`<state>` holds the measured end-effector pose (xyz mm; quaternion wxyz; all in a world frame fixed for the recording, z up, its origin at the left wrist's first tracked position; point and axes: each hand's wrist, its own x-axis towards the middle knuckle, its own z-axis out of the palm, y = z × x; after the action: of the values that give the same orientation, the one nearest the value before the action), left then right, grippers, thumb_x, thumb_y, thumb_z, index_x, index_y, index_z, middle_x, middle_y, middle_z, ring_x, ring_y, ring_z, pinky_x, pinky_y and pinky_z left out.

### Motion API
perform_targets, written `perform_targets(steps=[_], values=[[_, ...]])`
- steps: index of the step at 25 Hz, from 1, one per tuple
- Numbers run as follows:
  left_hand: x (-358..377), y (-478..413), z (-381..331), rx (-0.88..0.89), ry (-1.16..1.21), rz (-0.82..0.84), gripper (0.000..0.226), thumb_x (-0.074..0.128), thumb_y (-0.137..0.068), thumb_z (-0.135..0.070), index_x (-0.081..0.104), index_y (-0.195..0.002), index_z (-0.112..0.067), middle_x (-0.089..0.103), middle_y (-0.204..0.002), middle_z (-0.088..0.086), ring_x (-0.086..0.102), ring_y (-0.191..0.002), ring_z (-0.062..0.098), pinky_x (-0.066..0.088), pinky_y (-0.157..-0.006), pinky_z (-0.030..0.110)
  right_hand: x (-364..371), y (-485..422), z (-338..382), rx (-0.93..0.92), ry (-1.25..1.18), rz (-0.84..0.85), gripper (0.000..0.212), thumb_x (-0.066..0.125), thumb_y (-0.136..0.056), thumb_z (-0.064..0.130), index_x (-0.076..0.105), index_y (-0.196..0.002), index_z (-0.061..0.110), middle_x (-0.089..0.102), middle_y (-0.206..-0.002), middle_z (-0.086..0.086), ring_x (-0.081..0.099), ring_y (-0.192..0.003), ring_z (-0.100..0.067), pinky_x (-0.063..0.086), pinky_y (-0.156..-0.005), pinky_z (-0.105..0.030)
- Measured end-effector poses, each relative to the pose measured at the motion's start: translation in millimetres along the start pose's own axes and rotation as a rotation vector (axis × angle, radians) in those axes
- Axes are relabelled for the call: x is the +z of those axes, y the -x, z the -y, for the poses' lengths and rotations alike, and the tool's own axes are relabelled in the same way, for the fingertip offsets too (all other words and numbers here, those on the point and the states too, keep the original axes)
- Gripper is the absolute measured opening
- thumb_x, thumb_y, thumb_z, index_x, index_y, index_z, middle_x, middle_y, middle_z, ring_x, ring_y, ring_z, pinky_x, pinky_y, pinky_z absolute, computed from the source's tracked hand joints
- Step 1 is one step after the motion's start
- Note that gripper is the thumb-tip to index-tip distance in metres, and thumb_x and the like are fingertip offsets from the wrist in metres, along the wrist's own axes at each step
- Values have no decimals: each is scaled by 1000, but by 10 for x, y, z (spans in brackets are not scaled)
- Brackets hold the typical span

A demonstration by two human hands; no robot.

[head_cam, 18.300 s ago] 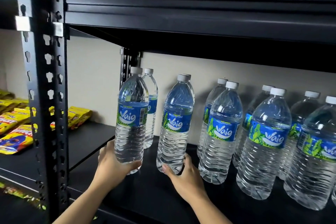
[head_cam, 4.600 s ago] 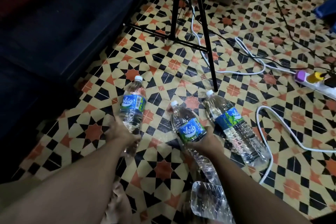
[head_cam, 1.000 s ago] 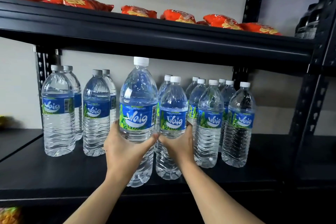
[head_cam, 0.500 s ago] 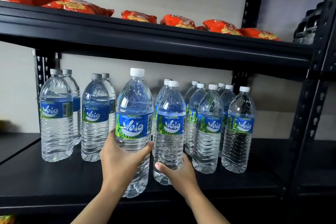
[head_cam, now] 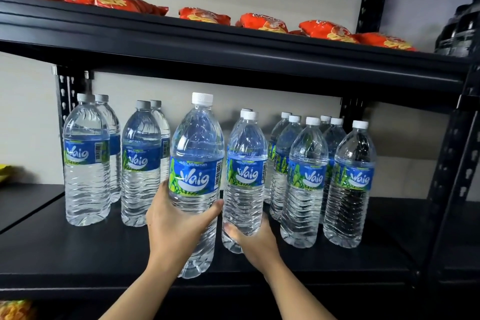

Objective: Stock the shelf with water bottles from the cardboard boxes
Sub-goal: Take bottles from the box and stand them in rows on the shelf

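Observation:
My left hand grips a large clear water bottle with a blue and green label, upright at the front of the black shelf. My right hand holds the lower part of a second bottle just to its right, its base close to the shelf board. Several more bottles stand in rows on the shelf: two pairs to the left and a group to the right. No cardboard box is in view.
The upper shelf carries several red snack packets and hangs low over the bottle caps. A black upright post stands at the right. Dark bottles sit at the top right. Bare board lies in front of the left pairs.
Both hands have carried their bottles lower and further onto the shelf. My right hand has slid from the label down to the bottle's base.

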<state>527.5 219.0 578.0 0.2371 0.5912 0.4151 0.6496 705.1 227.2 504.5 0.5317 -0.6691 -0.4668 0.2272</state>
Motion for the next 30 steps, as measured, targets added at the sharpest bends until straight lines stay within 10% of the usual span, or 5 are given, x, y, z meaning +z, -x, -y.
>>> perform_targets(steps=[30], values=[[222,-352,242,17,-30,-14,67,93,-54,-42,52,-105,-30,62,-96,-10,57,-94,14,43,-85,31,-208,-185,-275,-16,380,200,113,68,-43,92,34,-139,42,55,-135,24,55,-122,-3,43,-106,-33]])
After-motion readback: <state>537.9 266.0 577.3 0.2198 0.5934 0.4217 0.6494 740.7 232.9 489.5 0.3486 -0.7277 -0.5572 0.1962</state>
